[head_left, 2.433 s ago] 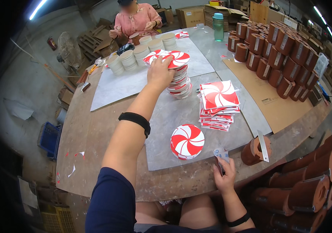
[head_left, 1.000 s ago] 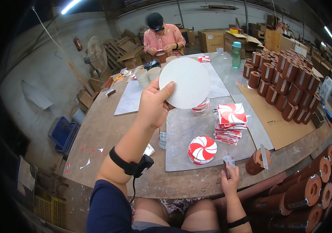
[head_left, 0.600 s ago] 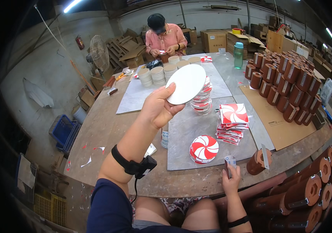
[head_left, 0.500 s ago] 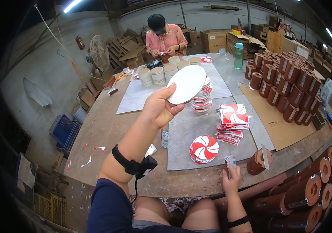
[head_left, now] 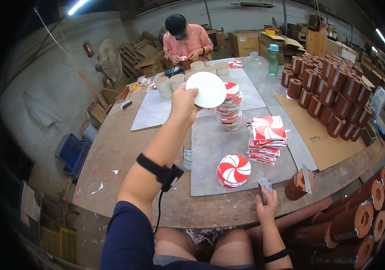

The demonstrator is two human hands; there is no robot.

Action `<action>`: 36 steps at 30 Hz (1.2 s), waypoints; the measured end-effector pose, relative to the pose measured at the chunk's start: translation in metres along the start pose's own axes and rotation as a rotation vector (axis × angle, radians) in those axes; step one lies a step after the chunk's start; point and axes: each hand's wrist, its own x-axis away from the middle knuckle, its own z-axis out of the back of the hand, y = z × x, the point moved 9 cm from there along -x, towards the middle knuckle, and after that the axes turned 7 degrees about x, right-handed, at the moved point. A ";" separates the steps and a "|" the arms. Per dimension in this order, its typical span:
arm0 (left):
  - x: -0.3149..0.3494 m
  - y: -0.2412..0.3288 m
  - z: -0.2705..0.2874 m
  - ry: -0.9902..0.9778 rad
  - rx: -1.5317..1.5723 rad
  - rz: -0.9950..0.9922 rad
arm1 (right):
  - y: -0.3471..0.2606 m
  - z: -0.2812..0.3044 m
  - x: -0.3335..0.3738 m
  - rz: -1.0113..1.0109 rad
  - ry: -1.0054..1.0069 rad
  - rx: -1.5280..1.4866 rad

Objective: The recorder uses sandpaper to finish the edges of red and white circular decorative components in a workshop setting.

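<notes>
My left hand (head_left: 185,103) is closed on the edge of a round white disc (head_left: 206,90), its plain face toward me. Held above the table, the disc partly covers stacks of pale round discs (head_left: 163,86) behind it. Just right of it rises a tall stack of red-and-white swirl discs (head_left: 229,114). At the table's near edge my right hand (head_left: 268,206) grips a thin dark tool (head_left: 261,194) whose kind I cannot make out, beside a white strip with blue print (head_left: 266,185). Nearby lie a low pile of round swirl discs (head_left: 233,170) and a stack of square swirl sheets (head_left: 268,129).
A brown cylinder (head_left: 295,186) with a metal strip stands right of my right hand. Many brown cylinders (head_left: 332,85) are piled at the far right, others (head_left: 356,225) below. Across the table (head_left: 125,166) a co-worker (head_left: 188,42) handles a piece. A green bottle (head_left: 273,60) stands at the back.
My left hand has carried the white disc slightly left and farther away, and the disc now faces me more squarely. My right hand has stayed nearly in place. The view has shifted a little.
</notes>
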 end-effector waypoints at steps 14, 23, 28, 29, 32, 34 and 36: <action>-0.083 -0.092 -0.043 -0.120 -1.300 -0.678 | -0.001 -0.002 -0.002 0.003 -0.005 0.002; -0.112 -0.127 -0.028 -0.187 -1.360 -0.858 | -0.007 -0.002 -0.007 0.016 -0.019 0.003; -0.096 -0.121 -0.030 -0.150 -1.448 -0.638 | -0.004 -0.003 -0.002 0.002 -0.027 -0.014; -0.083 -0.119 -0.029 -0.089 -1.467 -0.577 | -0.004 -0.003 -0.002 0.011 -0.021 -0.021; -0.034 -0.124 -0.048 -0.277 -1.412 -0.738 | -0.006 0.001 -0.004 0.039 -0.015 -0.006; 0.012 -0.145 -0.052 -0.501 -1.324 -0.708 | -0.004 0.001 -0.005 0.035 -0.012 -0.008; 0.061 -0.161 -0.049 -0.783 -1.316 -0.558 | -0.007 0.000 -0.006 0.040 -0.005 -0.020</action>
